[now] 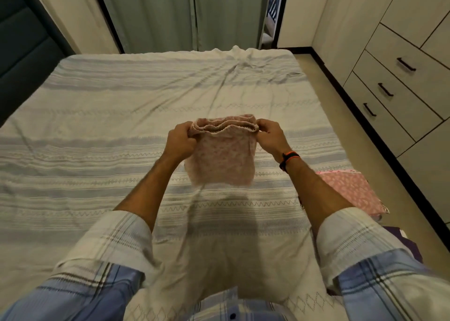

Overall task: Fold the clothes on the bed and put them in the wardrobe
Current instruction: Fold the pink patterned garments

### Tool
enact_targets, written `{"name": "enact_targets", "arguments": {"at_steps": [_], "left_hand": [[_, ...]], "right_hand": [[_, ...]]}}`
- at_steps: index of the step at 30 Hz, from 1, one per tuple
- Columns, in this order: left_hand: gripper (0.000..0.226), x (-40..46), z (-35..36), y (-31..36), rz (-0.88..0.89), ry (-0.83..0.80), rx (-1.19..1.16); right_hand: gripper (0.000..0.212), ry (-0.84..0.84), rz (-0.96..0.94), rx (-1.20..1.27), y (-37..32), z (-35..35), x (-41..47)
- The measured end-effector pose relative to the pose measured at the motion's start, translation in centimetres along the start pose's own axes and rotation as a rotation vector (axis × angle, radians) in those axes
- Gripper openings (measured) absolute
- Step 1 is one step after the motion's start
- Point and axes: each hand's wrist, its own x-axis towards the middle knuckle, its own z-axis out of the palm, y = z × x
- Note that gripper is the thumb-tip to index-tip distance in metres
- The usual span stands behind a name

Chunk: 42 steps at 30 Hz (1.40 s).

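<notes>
A pale pink patterned garment (221, 160), folded into a small rectangle, hangs in the air above the middle of the bed (97, 130). My left hand (181, 139) grips its upper left corner and my right hand (269, 135) pinches its upper right corner, so the folded top edge runs between them. Its lower edge hangs free just above the striped bedspread. A brighter pink printed cloth (350, 189) lies on the bed's right edge, by my right forearm.
The wardrobe (399, 82), with closed drawers and dark handles, lines the right wall across a narrow strip of floor (341, 125). Green curtains (185, 13) hang beyond the bed's far end. A dark headboard (22, 47) stands at the left. Something dark purple (406, 242) lies at the bed's lower right.
</notes>
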Motion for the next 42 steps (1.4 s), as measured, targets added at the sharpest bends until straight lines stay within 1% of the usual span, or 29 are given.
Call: {"name": "enact_targets", "arguments": {"at_steps": [3,5,8,11,12,15,19,21,23,25,29,34,37,42], "left_hand": [[0.03,0.4,0.3,-0.3,0.084,0.016,-0.046],[0.03,-0.1,1.3,-1.3,0.095,-0.029,-0.076],[0.034,-2.1,3.3,-3.9,0.016,-0.11,-0.052],[0.031,-5.1,5.9,-6.8,-0.067,-0.214,-0.018],[0.03,-6.2,6.7,-7.7,-0.099,-0.251,0.003],[0.025,-9.8,9.8,-11.4,-0.233,-0.382,0.058],[0.024,-14.9,12.7,-15.1,-0.326,-0.556,0.088],[0.024,-17.4,13.7,-16.3,-0.347,-0.616,0.114],[0.023,-19.4,14.5,-17.5,-0.363,-0.654,0.128],[0.023,-20.8,15.0,-18.0,-0.385,-0.691,0.14],[0.023,-22.9,15.6,-18.1,-0.415,-0.769,0.162],[0.029,-25.8,16.3,-18.4,-0.436,-0.904,0.204],[0.032,-27.4,16.4,-18.5,-0.457,-0.963,0.226],[0.036,-28.6,16.7,-18.8,-0.51,-1.005,0.206]], "right_hand": [[0.026,0.009,-0.026,0.073,0.6,0.1,-0.4],[0.026,-0.019,0.016,0.085,1.8,0.5,-1.1],[0.014,-0.1,0.094,0.047,4.5,1.4,-3.4],[0.006,-0.194,0.165,-0.061,8.2,2.9,-6.4],[0.008,-0.216,0.196,-0.098,9.4,3.4,-7.3],[0.025,-0.28,0.288,-0.172,13.8,5.4,-11.0],[0.032,-0.423,0.357,-0.24,17.4,7.0,-15.9],[0.034,-0.485,0.391,-0.271,18.8,7.4,-18.3],[0.035,-0.511,0.439,-0.284,20.0,7.6,-20.3],[0.036,-0.524,0.48,-0.281,21.0,7.7,-21.8],[0.029,-0.551,0.537,-0.301,21.8,7.5,-24.2],[0.039,-0.633,0.588,-0.353,22.8,7.0,-27.8],[0.032,-0.683,0.635,-0.373,23.3,6.7,-29.6],[0.022,-0.722,0.697,-0.346,24.2,6.7,-30.6]]}}
